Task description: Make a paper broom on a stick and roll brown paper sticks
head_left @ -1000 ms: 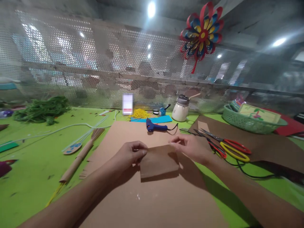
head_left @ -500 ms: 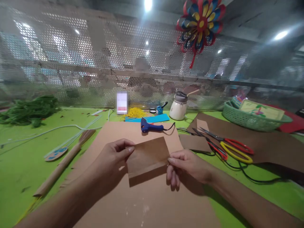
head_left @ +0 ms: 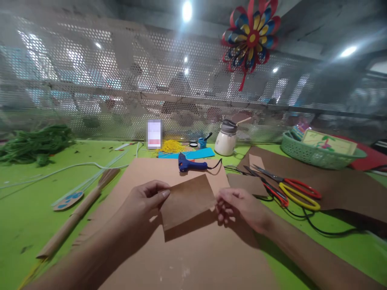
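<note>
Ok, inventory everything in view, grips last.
Held sheet: one, brown, centre.
Large sheet: one, tan, beneath.
Glue gun: one, blue, centre.
Scissors: apparently two, red-yellow handles, right.
Cut pieces: two, brown, near scissors.
Dark sheet: one, brown, right.
Basket: one, green, far right.
Side sheet: one, red, beside basket.
Jar: one, white, back.
Pot: one, blue, left of jar.
Strip: one, blue, behind glue gun.
Screen: one, white, back.
Strand heaps: two, green, yellow, back.
Tube: one, brown, left.
Oval piece: one, tan-blue, left.
Cords: several, black and pale, sides.
Flower ornament: one, multicoloured, upper right.
Panel: one, grey, background.
Lights: several, white, ceiling.
Table: one, green, underneath.
Left grip: one, on held sheet's left edge.
Right grip: one, at its right edge, contact unclear.
</note>
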`<state>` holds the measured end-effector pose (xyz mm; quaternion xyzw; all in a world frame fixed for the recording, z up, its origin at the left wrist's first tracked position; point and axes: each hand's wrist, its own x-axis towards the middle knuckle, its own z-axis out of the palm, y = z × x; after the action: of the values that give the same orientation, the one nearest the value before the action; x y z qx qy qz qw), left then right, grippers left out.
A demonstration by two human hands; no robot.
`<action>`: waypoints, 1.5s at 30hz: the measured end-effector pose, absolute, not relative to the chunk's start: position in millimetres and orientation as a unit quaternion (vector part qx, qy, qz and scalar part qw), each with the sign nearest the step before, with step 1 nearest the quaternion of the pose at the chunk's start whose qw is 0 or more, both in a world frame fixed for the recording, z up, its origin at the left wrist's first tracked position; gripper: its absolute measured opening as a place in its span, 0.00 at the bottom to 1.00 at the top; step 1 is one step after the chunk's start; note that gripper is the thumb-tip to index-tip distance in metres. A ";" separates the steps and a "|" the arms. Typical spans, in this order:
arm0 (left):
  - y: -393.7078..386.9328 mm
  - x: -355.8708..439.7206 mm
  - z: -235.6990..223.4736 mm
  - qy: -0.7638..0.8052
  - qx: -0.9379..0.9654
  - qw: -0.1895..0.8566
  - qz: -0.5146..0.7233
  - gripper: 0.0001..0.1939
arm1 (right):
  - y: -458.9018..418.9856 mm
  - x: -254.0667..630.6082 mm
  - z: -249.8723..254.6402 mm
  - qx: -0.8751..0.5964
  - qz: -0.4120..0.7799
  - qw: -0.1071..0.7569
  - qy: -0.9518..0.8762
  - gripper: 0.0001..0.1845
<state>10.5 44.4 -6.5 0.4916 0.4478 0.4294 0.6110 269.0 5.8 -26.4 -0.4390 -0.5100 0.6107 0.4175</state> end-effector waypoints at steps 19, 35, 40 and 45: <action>40.2 10.3 3.9 0.437 0.537 0.566 0.447 0.14 | 0.1 254.6 -26.5 -0.524 0.470 0.406 -0.583 0.17; 35.1 12.6 -7.3 0.432 0.478 0.628 0.437 0.13 | 2.9 259.4 -24.7 -0.521 0.457 0.427 -0.580 0.25; 20.6 21.5 -12.0 0.395 0.453 0.698 0.390 0.10 | -3.2 253.6 -15.1 -0.480 0.481 0.485 -0.550 0.21; 12.2 26.1 -14.1 0.376 0.445 0.720 0.376 0.09 | -10.0 243.1 -17.2 -0.507 0.485 0.453 -0.550 0.17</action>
<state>26.1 12.2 -14.1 0.4453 0.3764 0.3765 0.7199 243.1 -10.0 -17.2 -0.5073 -0.5498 0.4852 0.4527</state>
